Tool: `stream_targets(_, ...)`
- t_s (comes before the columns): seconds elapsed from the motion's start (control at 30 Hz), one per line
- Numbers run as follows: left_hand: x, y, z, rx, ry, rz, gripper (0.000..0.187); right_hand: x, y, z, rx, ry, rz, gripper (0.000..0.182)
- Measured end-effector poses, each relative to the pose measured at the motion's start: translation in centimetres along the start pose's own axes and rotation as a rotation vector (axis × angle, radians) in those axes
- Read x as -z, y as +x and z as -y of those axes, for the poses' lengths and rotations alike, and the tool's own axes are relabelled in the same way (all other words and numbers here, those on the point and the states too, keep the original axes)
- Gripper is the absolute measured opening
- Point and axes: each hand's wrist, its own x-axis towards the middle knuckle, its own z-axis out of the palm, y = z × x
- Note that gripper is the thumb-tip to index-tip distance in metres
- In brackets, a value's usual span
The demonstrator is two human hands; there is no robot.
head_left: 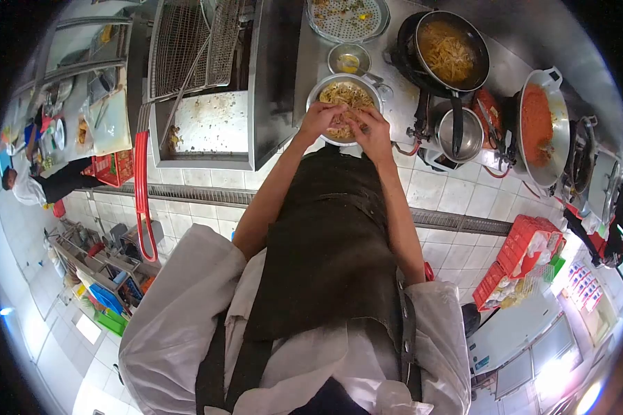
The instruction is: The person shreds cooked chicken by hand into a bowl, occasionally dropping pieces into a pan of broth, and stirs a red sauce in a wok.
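Note:
A round metal bowl (pixel 313 97) holding a light brown, shredded-looking food (pixel 346 92) stands at the counter's front edge. Over its left part is my left hand (pixel 321 119), fingers bent and pressed together. My right hand (pixel 372 129) is over the right part, its fingertips pinched close to those of my left hand. What the fingers hold is too small to make out. Just behind the bowl sits a smaller bowl (pixel 349 59) with something yellow and a utensil in it.
At the right are a black pan (pixel 453 55) of noodle-like food, a metal pot (pixel 460 133) and a large pan (pixel 545 128) of orange-red food. A fryer with baskets (pixel 180 48) is left. Behind is a perforated tray (pixel 347 15). Another person (pixel 31 188) is far left.

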Motion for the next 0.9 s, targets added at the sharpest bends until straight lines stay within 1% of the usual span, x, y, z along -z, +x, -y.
stream_targets(0.03,-0.1,0.1,-0.1,0.028,0.044,-0.021,0.027,0.0,-0.1,0.0,-0.01,-0.006,0.02,0.025)
stream_targets(0.17,-0.7,-0.2,-0.7,-0.04,0.181,0.0,0.027,-0.1,-0.3,0.2,-0.059,0.028,0.069,0.018)
stream_targets(0.23,-1.2,-0.6,-1.5,-0.059,0.277,0.008,0.027,0.1,-0.2,0.4,-0.123,0.07,0.063,0.018)
stream_targets(0.27,-1.5,-0.9,-2.0,-0.05,0.233,0.008,0.027,0.1,-0.2,0.5,-0.155,0.091,0.06,0.017)
stream_targets(0.33,-2.0,-1.4,-2.5,-0.032,0.146,0.009,0.027,-0.5,-0.5,0.4,-0.235,0.22,-0.057,0.017)
stream_targets(0.37,-1.9,-0.9,-1.9,-0.01,0.046,0.035,0.026,-0.8,-0.8,0.1,-0.276,0.284,-0.116,0.017)
stream_targets(0.43,-1.6,0.0,-0.3,0.037,-0.155,0.087,0.024,-1.5,-0.9,-0.7,-0.318,0.433,-0.148,0.018)
stream_targets(0.47,-1.4,0.2,0.1,0.017,-0.164,0.117,0.023,-1.7,-0.9,-1.1,-0.338,0.507,-0.165,0.018)
stream_targets(0.53,-1.2,0.4,0.6,-0.019,-0.182,0.177,0.021,-1.8,-1.1,-1.5,-0.352,0.532,-0.186,0.018)
stream_targets(0.57,-1.1,0.4,0.5,-0.036,-0.121,0.141,0.021,-1.8,-1.0,-1.4,-0.357,0.546,-0.196,0.018)
stream_targets(0.63,-1.0,0.5,0.3,-0.069,0.003,0.067,0.021,-1.5,-0.9,-2.0,-0.34,0.466,-0.211,0.014)
stream_targets(0.67,-0.9,0.6,0.1,-0.063,-0.004,0.057,0.02,-1.4,-0.8,-2.5,-0.328,0.425,-0.22,0.013)
stream_targets(0.73,-0.7,0.6,0.0,-0.042,-0.016,0.037,0.019,-0.9,-1.0,-2.4,-0.477,0.724,-0.228,0.014)
stream_targets(0.77,-0.6,0.7,0.0,-0.069,-0.052,0.009,0.018,-0.4,-0.8,-2.0,-0.548,0.874,-0.231,0.015)
stream_targets(0.83,-0.2,0.9,0.2,-0.121,-0.125,-0.042,0.017,1.1,-0.8,-1.4,-0.593,0.92,-0.255,0.019)
stream_targets(0.9,0.8,1.7,1.0,-0.096,-0.093,-0.068,0.017,2.4,-1.7,-1.6,-0.639,0.95,-0.276,0.021)
